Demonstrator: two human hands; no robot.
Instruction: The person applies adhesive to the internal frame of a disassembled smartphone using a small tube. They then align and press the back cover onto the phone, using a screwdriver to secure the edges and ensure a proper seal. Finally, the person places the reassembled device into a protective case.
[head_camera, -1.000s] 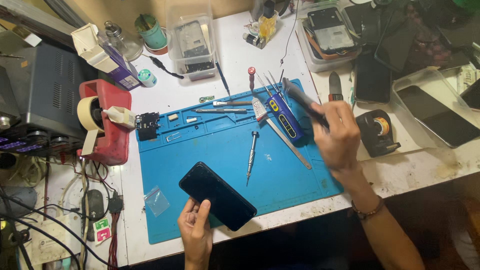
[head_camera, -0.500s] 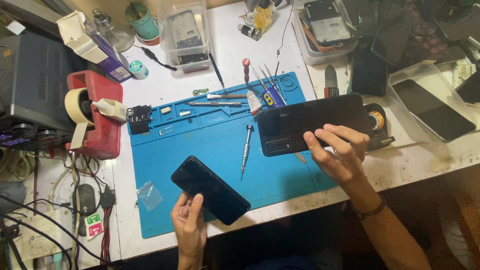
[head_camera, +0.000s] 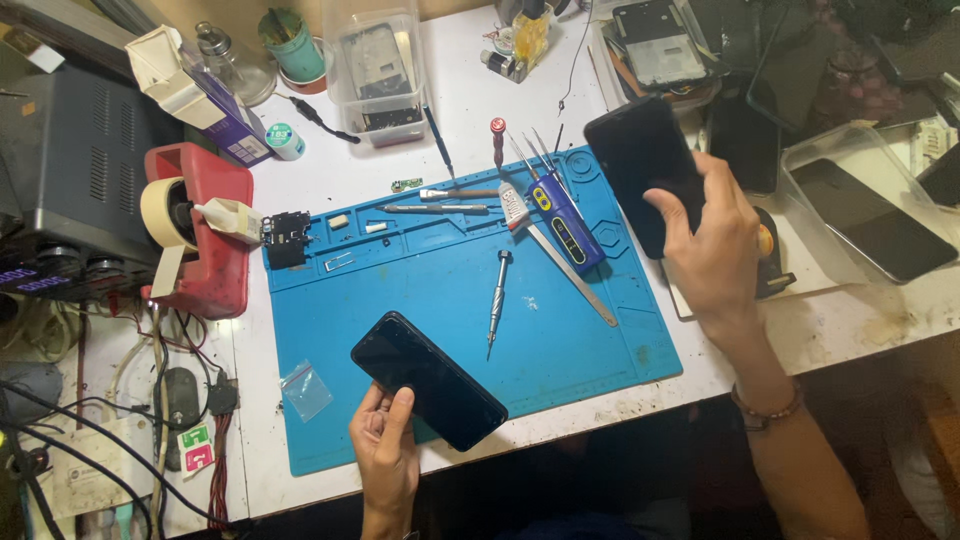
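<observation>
My left hand (head_camera: 384, 450) grips the near end of a black phone (head_camera: 428, 379) lying slantwise over the front of the blue work mat (head_camera: 450, 300). My right hand (head_camera: 712, 245) holds a second black phone (head_camera: 640, 160) upright above the mat's right rear corner, thumb across its dark face. A screwdriver (head_camera: 496, 296) lies on the mat between my hands. A blue-handled tool (head_camera: 566, 220) and a metal ruler (head_camera: 572, 274) rest near the right hand.
A red tape dispenser (head_camera: 196, 240) stands left of the mat beside a grey bench unit (head_camera: 70, 170). A clear plastic box (head_camera: 376, 60) sits at the back. Phones and parts trays (head_camera: 866, 205) crowd the right side. Cables (head_camera: 120, 400) hang at the left front.
My right hand has lifted the second phone off the mat and turned it from lying sideways to upright, moving it back and right. The left hand and its phone have barely moved.
</observation>
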